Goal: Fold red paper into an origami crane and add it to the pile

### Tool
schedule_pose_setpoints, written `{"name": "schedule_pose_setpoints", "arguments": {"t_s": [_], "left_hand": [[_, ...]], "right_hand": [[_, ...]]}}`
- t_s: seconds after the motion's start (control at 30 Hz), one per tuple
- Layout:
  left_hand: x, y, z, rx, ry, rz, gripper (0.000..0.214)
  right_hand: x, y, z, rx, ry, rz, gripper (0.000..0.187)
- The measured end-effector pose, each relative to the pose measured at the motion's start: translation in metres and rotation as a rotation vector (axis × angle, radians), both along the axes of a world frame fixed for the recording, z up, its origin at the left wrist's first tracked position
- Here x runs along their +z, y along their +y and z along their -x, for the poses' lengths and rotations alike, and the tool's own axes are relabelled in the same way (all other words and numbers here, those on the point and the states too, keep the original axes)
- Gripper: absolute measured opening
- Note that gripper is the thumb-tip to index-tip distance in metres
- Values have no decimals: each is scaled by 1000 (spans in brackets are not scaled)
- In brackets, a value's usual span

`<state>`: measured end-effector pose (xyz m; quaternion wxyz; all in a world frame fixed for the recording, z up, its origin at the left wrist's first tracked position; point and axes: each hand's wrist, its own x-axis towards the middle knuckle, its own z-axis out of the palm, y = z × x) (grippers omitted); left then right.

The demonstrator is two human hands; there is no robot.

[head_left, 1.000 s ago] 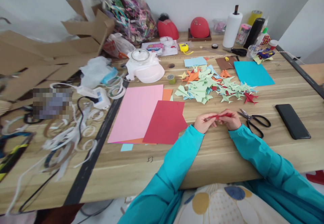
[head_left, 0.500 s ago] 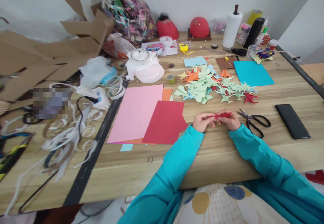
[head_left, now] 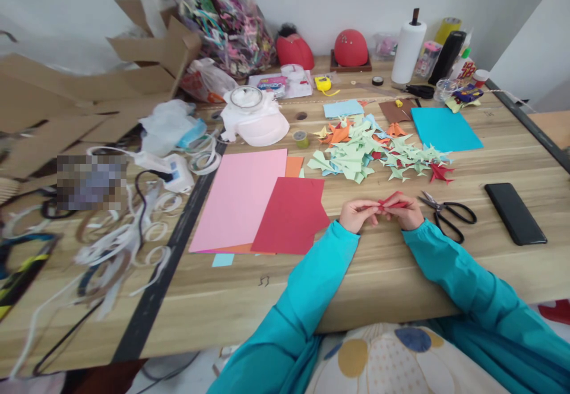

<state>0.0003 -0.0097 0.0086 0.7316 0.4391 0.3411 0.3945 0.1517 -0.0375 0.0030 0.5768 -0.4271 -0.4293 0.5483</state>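
Observation:
A small folded piece of red paper [head_left: 393, 202] is pinched between both hands above the table's near part. My left hand [head_left: 357, 213] grips its left end with thumb and fingertips. My right hand [head_left: 407, 211] is closed on the other end, and its fingers cover part of the folds. Just right of that hand lie black-handled scissors [head_left: 449, 211], blades pointing up and left. Beyond the hands is a pile of folded paper birds [head_left: 356, 151], mostly pale green, with some orange, blue and red. Sheets of red paper [head_left: 287, 216] and pink paper [head_left: 244, 195] lie to the left.
A black phone [head_left: 515, 213] rests at the right. Blue paper [head_left: 445, 129] lies behind the birds. Tangled cables and white strips [head_left: 111, 240] cover the left side, near an open cardboard box [head_left: 138, 85]. A white roll [head_left: 408, 53] stands at the back.
A red flap now stands up higher between the right fingers, and the right fingers have shifted slightly on the folded paper. Everything else stays where it was.

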Motion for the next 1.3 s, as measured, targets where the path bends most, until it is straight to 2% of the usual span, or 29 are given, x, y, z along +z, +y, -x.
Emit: {"name": "schedule_pose_setpoints", "arguments": {"t_s": [0.13,0.27,0.4,0.63,0.83,1.0,1.3], "left_hand": [[-1,1,1,-53,-86,82,50],[-4,3,-1,-90,-85,152,43],[-5,3,-2,-104,-30,149,42],[2,4,3,-231,16,125,44],[8,4,6,-259,73,124,44],[10,5,9,-254,111,94,42],[8,7,13,-244,141,36,38]], "right_hand": [[5,-1,0,-68,-49,-45,9],[9,-4,0,-38,-124,-93,9],[6,-6,-1,34,-187,-129,10],[7,-7,-6,39,-274,-159,7],[14,-5,-11,-12,-388,-160,20],[11,0,-18,29,-360,-209,18],[14,2,-21,100,-284,-180,18]]}}
